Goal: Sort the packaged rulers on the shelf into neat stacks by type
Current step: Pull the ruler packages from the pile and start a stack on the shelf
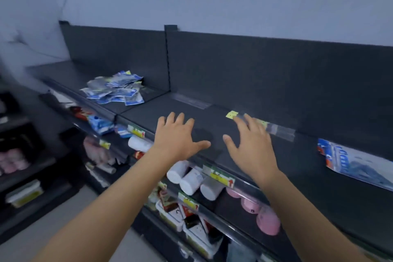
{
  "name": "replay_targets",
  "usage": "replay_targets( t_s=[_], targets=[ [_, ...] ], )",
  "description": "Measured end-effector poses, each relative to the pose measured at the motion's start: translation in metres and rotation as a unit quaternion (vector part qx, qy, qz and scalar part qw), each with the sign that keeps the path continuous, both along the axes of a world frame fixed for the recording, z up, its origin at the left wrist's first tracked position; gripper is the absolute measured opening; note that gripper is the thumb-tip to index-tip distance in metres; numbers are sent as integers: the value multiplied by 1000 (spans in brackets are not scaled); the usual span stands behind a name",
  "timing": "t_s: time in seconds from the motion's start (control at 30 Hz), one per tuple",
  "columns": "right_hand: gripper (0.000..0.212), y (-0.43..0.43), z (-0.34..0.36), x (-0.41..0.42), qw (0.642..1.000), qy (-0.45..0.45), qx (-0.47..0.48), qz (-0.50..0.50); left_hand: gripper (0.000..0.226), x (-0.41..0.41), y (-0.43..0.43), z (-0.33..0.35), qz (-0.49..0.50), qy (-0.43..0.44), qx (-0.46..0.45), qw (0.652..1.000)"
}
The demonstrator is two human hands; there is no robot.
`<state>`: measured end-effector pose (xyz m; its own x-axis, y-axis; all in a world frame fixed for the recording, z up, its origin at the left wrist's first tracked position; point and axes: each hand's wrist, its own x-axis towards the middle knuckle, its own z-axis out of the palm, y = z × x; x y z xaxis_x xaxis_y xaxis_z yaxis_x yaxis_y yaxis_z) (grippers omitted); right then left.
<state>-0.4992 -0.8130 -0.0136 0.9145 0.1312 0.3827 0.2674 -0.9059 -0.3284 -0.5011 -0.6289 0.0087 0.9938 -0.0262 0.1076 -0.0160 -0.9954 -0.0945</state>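
Head view: both hands hover over the dark top shelf [212, 121], fingers spread, each grip apart and holding nothing. The left hand [178, 136] is above bare shelf. The right hand [248, 142] has its fingertips [247, 121] at a clear packaged ruler [276, 130] with a yellow tag, though contact is too blurred to tell. A loose pile of blue packets [114, 89] lies well to the left, and a long blue package [350, 161] lies far right.
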Motion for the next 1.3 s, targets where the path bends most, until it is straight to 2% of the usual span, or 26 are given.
replay_targets(
  t_s=[0.1,0.47,0.67,0.8,0.9,1.07,1.3],
  targets=[
    [59,58,6,5,999,-23,-17,25,95,-9,73,-5,61,-12,-10,998],
    [65,229,4,42,990,38,-8,138,93,-17,248,-16,169,-41,-8,985],
    [66,300,-2,97,986,67,-12,153,90,18,315,-21,183,-53,5,982],
    [66,349,-1,137,984,81,-15,156,97,52,362,-10,190,-42,-7,981],
    [68,386,2,166,983,88,-10,159,89,82,398,-4,183,-39,1,982],
    [70,439,6,206,983,95,-17,154,90,127,453,1,182,-54,15,982],
    [72,506,4,235,982,118,-26,143,90,166,520,0,170,-46,-30,984]
  ],
)
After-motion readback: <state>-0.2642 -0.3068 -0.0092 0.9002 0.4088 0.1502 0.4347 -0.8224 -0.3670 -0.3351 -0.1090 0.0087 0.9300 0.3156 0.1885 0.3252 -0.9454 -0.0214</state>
